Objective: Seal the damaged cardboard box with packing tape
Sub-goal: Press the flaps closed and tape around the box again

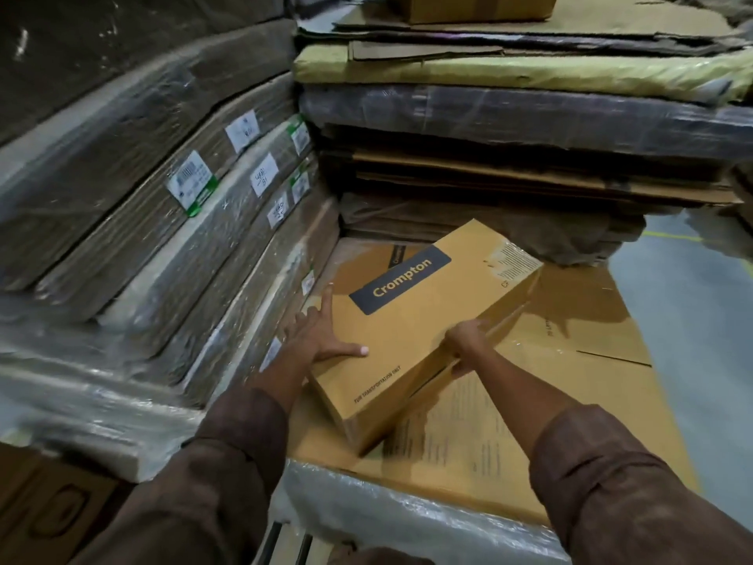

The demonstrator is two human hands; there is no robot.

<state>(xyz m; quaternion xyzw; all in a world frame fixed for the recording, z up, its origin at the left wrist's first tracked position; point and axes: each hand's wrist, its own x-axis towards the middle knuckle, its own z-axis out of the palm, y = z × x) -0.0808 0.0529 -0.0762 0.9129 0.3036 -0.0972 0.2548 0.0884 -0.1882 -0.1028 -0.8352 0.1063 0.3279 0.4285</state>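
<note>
**Two hands on the Crompton box**

Both hands hold the cardboard box [423, 320], which lies tilted on a flat shrink-wrapped cardboard stack [570, 422], centre of view. Left hand [322, 336] lies flat on the near-left top face, fingers straight and spread. Right hand [466, 340] grips the right long edge, fingers curled over it. Wrapped bundles [163, 222] stacked left; loose flattened sheets [529, 173] piled far.

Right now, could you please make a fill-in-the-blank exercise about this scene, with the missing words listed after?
1. The word printed on the dark label of the box is ____.
2. The left hand lies flat on the box's ____ face.
3. The right hand grips the box's right ____.
4. The stacks at left are wrapped in clear ____.

Missing words: Crompton; top; edge; plastic
</note>
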